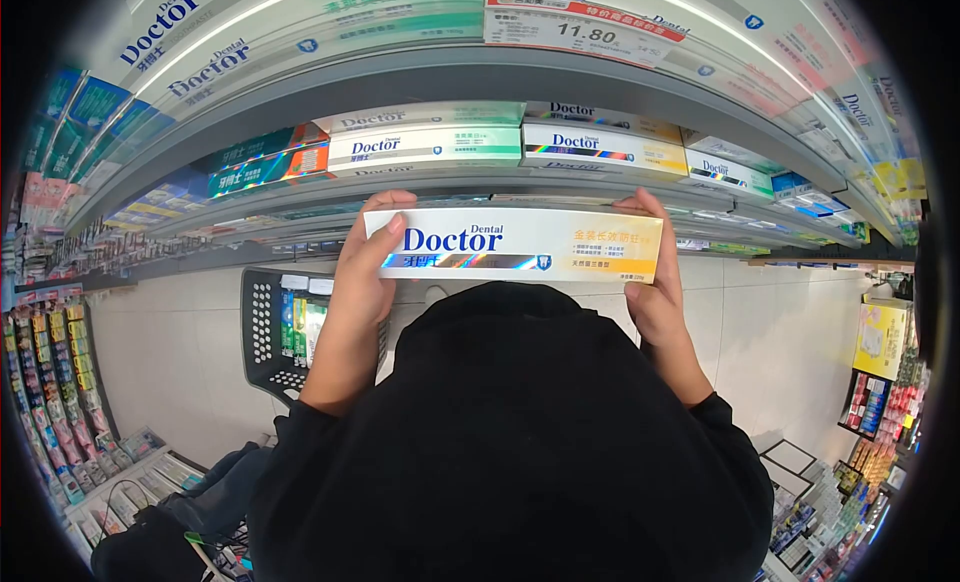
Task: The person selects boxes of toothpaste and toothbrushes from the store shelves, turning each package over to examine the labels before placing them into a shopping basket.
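Note:
A long white and yellow toothpaste box (520, 244) printed "Dental Doctor" is held level in front of me, its printed side facing up to the camera. My left hand (372, 250) grips its left end, thumb on the front and fingers behind. At the right end my right hand (655, 282) is closed around the box, thumb low at the corner and fingers at the far side. Just beyond, a shelf bears similar boxes: a white and green toothpaste box (425, 146) and a white and yellow toothpaste box (600, 150).
An upper shelf edge carries a price tag (585, 34) reading 11.80. A dark basket (262, 322) with several packages stands on the pale floor (165, 347) at left. Another person's dark clothing (215, 492) shows at lower left. Stocked racks (875, 422) line the right side.

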`<state>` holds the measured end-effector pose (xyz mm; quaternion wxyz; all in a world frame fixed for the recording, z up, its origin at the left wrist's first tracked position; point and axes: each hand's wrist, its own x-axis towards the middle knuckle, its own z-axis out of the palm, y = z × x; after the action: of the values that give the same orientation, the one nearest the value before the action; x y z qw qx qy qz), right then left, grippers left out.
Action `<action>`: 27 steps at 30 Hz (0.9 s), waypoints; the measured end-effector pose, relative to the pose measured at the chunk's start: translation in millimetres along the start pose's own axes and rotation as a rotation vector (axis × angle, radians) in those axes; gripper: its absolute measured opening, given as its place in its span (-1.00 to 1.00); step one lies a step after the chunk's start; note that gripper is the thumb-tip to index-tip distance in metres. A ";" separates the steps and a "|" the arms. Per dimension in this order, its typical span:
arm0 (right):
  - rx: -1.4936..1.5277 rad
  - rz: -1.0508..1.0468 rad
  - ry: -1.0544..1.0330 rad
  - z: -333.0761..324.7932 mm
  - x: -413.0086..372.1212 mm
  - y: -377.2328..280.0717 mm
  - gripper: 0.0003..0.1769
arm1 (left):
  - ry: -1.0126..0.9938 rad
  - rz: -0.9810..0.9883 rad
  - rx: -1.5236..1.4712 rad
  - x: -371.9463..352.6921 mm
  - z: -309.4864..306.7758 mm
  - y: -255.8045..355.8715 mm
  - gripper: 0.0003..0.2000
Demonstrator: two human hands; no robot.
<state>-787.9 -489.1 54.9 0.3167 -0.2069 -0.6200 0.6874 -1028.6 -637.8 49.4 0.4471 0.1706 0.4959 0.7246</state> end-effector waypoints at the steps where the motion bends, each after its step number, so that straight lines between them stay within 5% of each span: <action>1: 0.006 0.006 0.002 0.2 0.1 -0.2 -0.02 | -0.014 -0.009 0.003 -0.4 -1.5 0.2 -0.61; 27: 0.017 0.018 0.021 -0.4 3.4 1.6 0.04 | -0.022 -0.041 -0.001 1.7 -3.0 0.8 -0.61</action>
<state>-790.3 -486.5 53.6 0.3188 -0.2173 -0.6087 0.6933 -1031.9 -638.2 48.4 0.4673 0.1680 0.4940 0.7137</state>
